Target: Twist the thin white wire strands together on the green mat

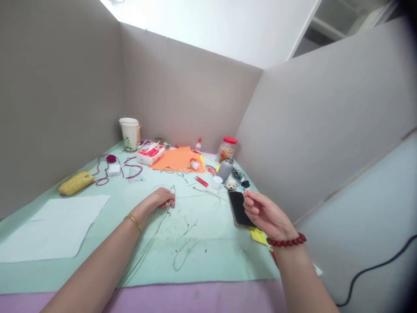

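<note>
My left hand is closed in a pinch on several pale green cords, whose long ends trail down toward the table's front edge. A small looped end of the cords pokes up past my fingers. From my left hand one thin strand runs right across the mat. My right hand is raised above a black phone, thumb and fingertips pressed together. What it holds, perhaps the strand's far end, is too fine to make out. Short cord offcuts lie on the mat between my forearms.
A white sheet and a yellow corn-like object lie left. Further back are a paper cup, a tissue pack, orange paper, a red lighter, a grey bottle and a red-lidded jar. Grey panels enclose the table.
</note>
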A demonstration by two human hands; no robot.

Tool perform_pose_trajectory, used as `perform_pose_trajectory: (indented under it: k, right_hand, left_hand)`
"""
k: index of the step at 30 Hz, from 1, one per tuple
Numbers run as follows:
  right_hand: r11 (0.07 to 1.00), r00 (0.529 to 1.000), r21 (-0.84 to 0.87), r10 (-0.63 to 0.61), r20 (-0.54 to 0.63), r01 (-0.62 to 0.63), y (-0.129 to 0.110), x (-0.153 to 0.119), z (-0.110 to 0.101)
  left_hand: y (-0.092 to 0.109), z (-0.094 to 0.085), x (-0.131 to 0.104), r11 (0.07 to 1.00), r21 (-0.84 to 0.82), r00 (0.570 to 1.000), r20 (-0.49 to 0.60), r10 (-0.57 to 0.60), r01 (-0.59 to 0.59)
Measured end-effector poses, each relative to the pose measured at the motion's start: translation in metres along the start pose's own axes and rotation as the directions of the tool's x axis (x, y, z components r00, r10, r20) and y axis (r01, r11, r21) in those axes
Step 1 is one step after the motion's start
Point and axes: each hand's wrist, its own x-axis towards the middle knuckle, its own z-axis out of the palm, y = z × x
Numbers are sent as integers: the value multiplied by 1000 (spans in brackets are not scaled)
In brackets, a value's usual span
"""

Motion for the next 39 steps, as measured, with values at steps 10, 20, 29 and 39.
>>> perform_pose_trajectory:
  k: [10, 20, 29, 39]
  right_hand:
    - [974, 982, -148, -180, -53, 171, -23, -49, -22]
    - [752, 771, -619, -527, -359, 226, -43, -64, -77]
    - [156, 740, -954, -667, 89, 255, 19, 31, 33]
    - [155, 879, -895, -317, 357, 419, 136, 95, 122]
  left_hand:
    - [-1, 2, 5, 1000, -8, 1000, -11, -21, 21]
    - [11, 5, -14, 1000, -3, 999, -45, 3, -3]
    - [4, 6, -7, 1000, -11, 998, -56, 7, -8]
    - [-3, 4, -6, 992, -45, 993, -17, 113, -114]
